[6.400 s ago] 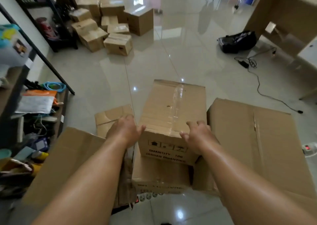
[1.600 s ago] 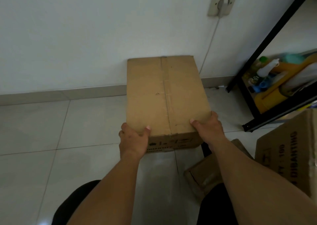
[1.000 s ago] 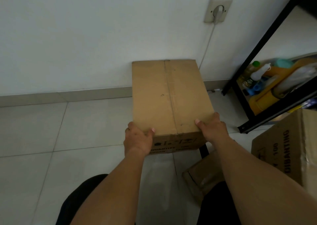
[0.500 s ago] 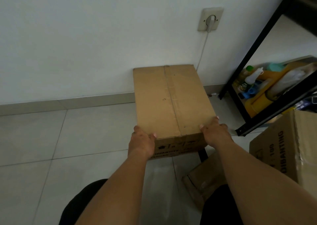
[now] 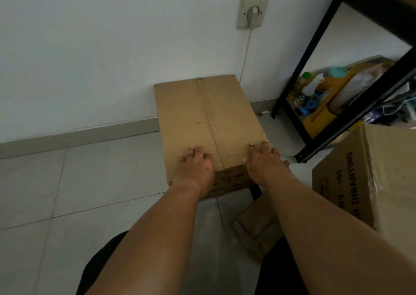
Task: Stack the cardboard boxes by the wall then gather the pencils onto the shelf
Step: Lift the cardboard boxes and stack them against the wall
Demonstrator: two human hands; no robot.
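White wall [image 5: 112, 47] and tiled floor [image 5: 78, 182] frame the scene. The cardboard box [image 5: 207, 123] sits on the floor, its far end against the wall. Your left hand [image 5: 194, 168] and right hand [image 5: 263, 164] lie flat on its near top edge, fingers spread, gripping nothing. A second printed box [image 5: 371, 177] stands at right, beside the black shelf [image 5: 351, 119]. No pencils are visible.

Taped cardboard box [image 5: 209, 123] against wall
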